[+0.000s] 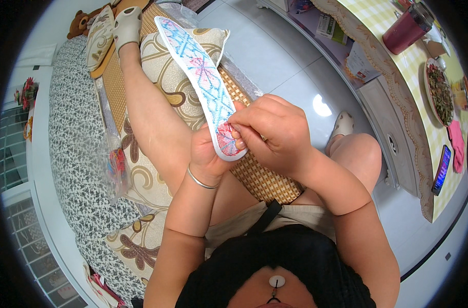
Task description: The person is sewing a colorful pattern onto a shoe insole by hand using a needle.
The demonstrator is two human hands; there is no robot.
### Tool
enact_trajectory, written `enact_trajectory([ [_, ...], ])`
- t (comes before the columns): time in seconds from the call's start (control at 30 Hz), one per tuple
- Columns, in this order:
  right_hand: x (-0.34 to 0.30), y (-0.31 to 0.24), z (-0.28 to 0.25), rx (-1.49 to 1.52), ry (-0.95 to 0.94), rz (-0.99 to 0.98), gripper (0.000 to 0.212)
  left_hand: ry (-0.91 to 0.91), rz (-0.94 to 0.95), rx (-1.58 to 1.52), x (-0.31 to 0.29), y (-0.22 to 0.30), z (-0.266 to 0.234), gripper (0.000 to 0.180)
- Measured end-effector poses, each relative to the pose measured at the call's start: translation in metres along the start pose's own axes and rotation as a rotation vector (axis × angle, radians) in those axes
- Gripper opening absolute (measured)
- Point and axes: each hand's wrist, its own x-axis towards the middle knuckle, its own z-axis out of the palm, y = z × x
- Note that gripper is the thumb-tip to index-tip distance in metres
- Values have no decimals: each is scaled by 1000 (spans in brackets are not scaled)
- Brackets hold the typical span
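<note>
A white-edged insole [203, 77] with blue, pink and red stitching reaches up and away from my hands. My left hand [207, 149], with a silver bangle at the wrist, is closed round the insole's heel end from beneath and the left side. Over the red-stitched heel, the thumb and forefinger of my right hand [275, 133] are pinched together close to the surface. Whatever is between those fingertips is too small to make out.
Patterned cushions [162, 66] and a woven mat [265, 177] lie around my legs. To the left, a clear plastic bag [116, 167] holds colourful thread. The table [424, 149] at right carries a maroon tumbler [407, 30], a plate of food [439, 92] and a phone [441, 170].
</note>
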Motion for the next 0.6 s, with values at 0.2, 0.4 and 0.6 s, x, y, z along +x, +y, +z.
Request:
enact_trajectory([
  [0.2, 1, -2, -2, -4, -30, 35, 11, -10, -5, 34, 1, -1, -1, 40],
  [0.4, 2, -2, -4, -8, -22, 33, 10, -39, -18, 20, 2, -2, 3, 35],
  [0.6, -1, 4, -3, 58, -40, 133, 10, 11, 99, 221, 4, -1, -1, 27],
])
